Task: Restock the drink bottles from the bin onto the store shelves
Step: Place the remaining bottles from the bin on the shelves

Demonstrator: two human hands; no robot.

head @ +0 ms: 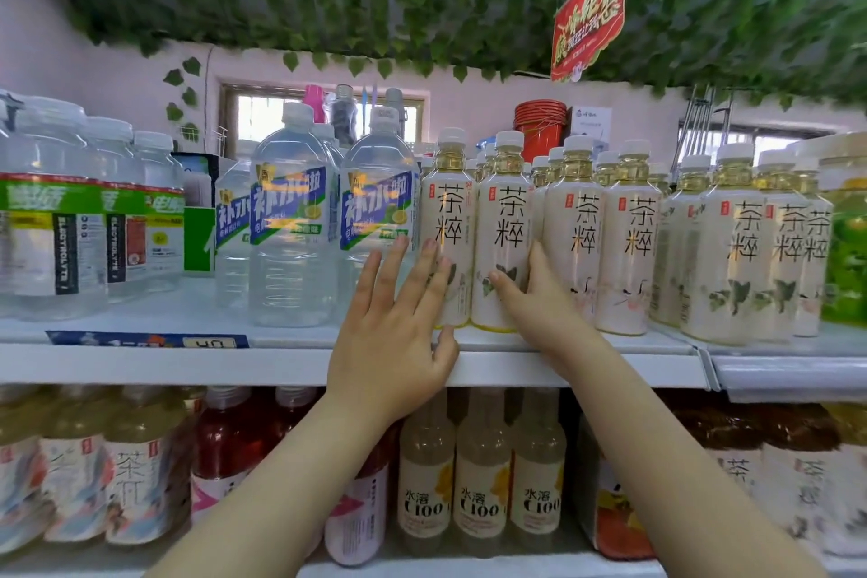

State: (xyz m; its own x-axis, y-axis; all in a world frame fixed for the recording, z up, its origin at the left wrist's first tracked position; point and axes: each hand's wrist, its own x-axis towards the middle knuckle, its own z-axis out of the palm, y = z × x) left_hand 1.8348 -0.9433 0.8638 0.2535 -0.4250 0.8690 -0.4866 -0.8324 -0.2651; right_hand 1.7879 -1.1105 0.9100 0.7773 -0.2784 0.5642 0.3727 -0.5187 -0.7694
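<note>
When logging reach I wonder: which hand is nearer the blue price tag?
Left. The left hand is right of the tag, at the shelf edge; the right hand is farther right, gripping a tea bottle.

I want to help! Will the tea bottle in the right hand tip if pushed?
Probably if pushed high: the tea bottle is tall and narrow. Liquid reaches its neck, so likely heavy. Neighbouring bottles close beside it should steady it.
</note>
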